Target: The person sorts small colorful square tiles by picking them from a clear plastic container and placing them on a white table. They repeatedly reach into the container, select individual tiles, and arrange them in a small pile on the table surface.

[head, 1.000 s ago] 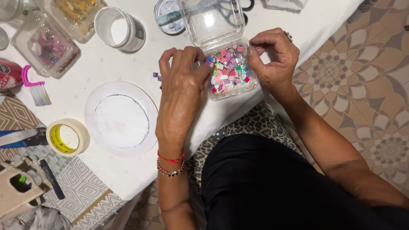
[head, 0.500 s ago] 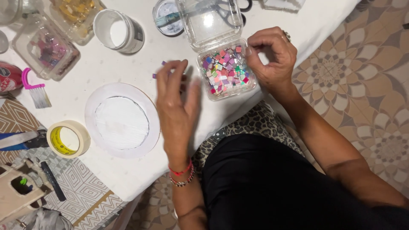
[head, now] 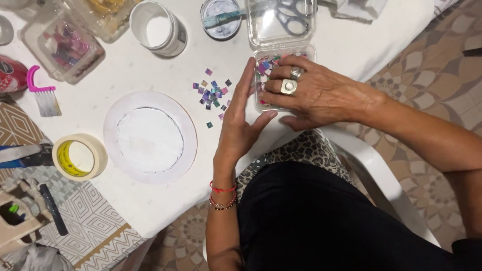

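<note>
A clear plastic box (head: 281, 52) of small coloured mosaic tiles sits open on the white table (head: 125, 65), its lid folded back. My right hand (head: 316, 93), wearing rings, lies flat over the box with the fingers spread across the tiles. My left hand (head: 241, 123) stands on its edge against the box's left side, fingers straight and together, holding nothing. Just left of it lies a small scatter of loose tiles (head: 211, 95) on the table. A white round plate (head: 149, 136) lies farther left.
A yellow tape roll (head: 79, 156) lies left of the plate. A white cup (head: 158, 27), a round tin (head: 221, 17) and more clear boxes of tiles (head: 63, 45) stand at the back. A pink brush (head: 42, 93) lies at the left. A patterned cloth (head: 90, 221) covers the near left corner.
My right hand moved from beside the box to lie over its tiles. My left hand came back from the table to the box's side. A scatter of tiles now shows on the table.
</note>
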